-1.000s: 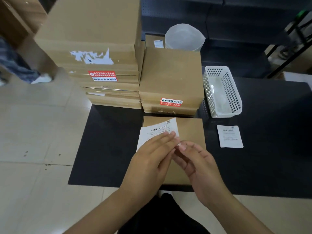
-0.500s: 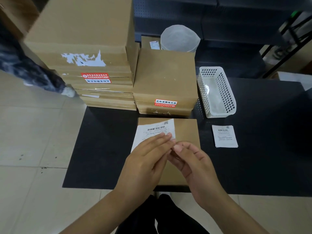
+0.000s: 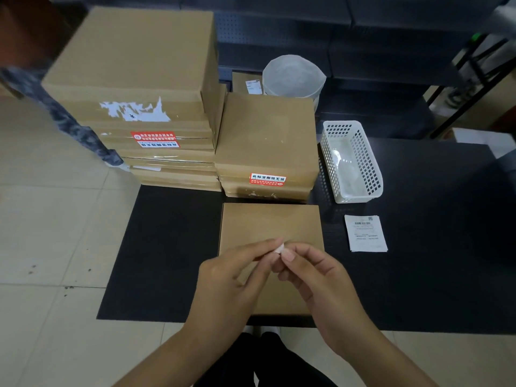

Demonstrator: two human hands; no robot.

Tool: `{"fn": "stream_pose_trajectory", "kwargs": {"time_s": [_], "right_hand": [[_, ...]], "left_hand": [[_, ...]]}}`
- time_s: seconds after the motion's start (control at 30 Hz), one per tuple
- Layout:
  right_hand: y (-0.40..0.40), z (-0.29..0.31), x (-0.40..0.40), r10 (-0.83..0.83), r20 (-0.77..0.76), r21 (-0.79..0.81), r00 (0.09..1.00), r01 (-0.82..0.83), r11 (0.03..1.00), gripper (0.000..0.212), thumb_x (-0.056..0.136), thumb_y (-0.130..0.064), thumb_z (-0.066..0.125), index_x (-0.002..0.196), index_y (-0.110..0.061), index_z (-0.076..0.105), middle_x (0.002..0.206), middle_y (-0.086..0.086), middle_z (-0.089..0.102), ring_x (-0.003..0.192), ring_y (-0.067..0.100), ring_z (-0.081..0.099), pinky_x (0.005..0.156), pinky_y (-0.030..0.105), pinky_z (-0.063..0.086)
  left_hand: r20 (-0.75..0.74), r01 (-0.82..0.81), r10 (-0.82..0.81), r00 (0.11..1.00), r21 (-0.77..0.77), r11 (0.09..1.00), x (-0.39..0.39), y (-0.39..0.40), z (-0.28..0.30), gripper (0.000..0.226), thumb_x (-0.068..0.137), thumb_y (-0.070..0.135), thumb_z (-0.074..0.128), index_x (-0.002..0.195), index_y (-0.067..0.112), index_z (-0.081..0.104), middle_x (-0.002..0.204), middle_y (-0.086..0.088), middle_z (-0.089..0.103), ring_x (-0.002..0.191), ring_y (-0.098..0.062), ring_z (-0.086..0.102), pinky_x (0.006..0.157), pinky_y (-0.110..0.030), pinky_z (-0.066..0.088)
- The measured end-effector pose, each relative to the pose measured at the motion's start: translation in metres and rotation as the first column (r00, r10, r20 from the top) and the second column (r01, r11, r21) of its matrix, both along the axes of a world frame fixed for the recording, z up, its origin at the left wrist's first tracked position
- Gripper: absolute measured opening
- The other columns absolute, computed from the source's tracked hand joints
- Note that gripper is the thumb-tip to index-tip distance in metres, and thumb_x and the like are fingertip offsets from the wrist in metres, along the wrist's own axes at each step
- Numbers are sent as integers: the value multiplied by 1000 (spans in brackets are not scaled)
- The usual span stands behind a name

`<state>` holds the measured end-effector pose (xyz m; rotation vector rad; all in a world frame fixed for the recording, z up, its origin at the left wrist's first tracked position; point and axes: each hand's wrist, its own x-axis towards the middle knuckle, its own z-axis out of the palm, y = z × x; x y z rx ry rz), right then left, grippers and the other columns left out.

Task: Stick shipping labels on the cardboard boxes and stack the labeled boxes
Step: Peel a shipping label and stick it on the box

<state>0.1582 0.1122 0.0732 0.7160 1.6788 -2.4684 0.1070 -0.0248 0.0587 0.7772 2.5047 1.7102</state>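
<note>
Looking down from your head camera, your left hand [image 3: 234,277] and right hand [image 3: 315,277] meet above the flat cardboard box [image 3: 270,227] on the black table [image 3: 432,275], fingertips pinching a small white piece of label [image 3: 280,248] between them; little of it shows. Just right of the box lies a pile of shipping labels [image 3: 365,233], flat on the table. Behind the box stand a short stack of boxes [image 3: 268,146] and, left of it, a taller stack [image 3: 139,93]. A white basket [image 3: 374,163] sits right of the short stack.
</note>
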Motion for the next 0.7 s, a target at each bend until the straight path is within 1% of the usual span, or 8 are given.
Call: {"fn": "stream_pose_trajectory", "kwargs": {"time_s": [0.07,0.17,0.23,0.27,0.33,0.4,0.57,0.7], "right_hand": [[2,5,1,28,-48,39,998,-26,999,15,82,-26,63,83,-20,76,83,2,71,78,10,63,76,22,51],[5,11,2,26,-109,72,994,-18,997,10,84,-26,67,81,-21,75,81,2,70,77,10,62,78,22,52],[7,15,3,34,-134,93,990,-21,995,7,81,-27,69,80,-22,75,82,2,70,77,11,62,77,21,52],[8,16,3,39,-145,96,989,-25,995,10,77,-30,69,81,-22,74,82,2,70,77,11,62,77,21,52],[9,18,3,33,-158,85,987,-20,996,16,72,-35,68,81,-23,74,81,2,70,76,10,63,76,21,52],[9,18,4,24,-168,86,986,-9,996,17,71,-35,67,80,-23,74,80,1,70,76,10,63,75,20,52],[11,18,6,-3,-186,70,983,16,997,21,70,-34,67,80,-16,72,78,2,69,75,12,62,75,23,52],[14,17,7,-9,-179,77,984,23,997,20,71,-35,66,80,-18,72,78,2,69,77,14,62,77,25,52]], "left_hand": [[-17,-4,4,1000,28,1000,0,2,6,29,86,29,61,112,20,69,104,13,72,91,6,66,76,-11,52],[-99,16,-13,995,36,999,1,4,16,30,86,25,61,114,17,67,108,10,71,98,2,66,82,-17,54],[-144,8,-4,990,34,999,2,6,20,29,86,22,62,115,17,66,108,10,71,100,2,65,84,-18,53],[-166,4,1,986,32,999,2,8,21,29,86,20,62,114,17,66,109,10,70,101,2,65,85,-18,53],[-210,0,3,978,18,1000,3,10,23,28,86,18,62,114,17,66,110,10,69,103,3,64,87,-16,51],[-244,3,-4,970,-3,1000,3,12,24,28,86,17,61,114,17,66,111,9,69,105,3,63,88,-16,51],[-316,29,-37,948,-31,999,5,17,23,26,88,14,59,113,13,68,113,5,69,110,-2,62,91,-24,52],[-372,26,-48,927,-65,998,5,19,20,26,87,13,61,112,12,68,115,3,67,112,-3,61,93,-24,52]]}}
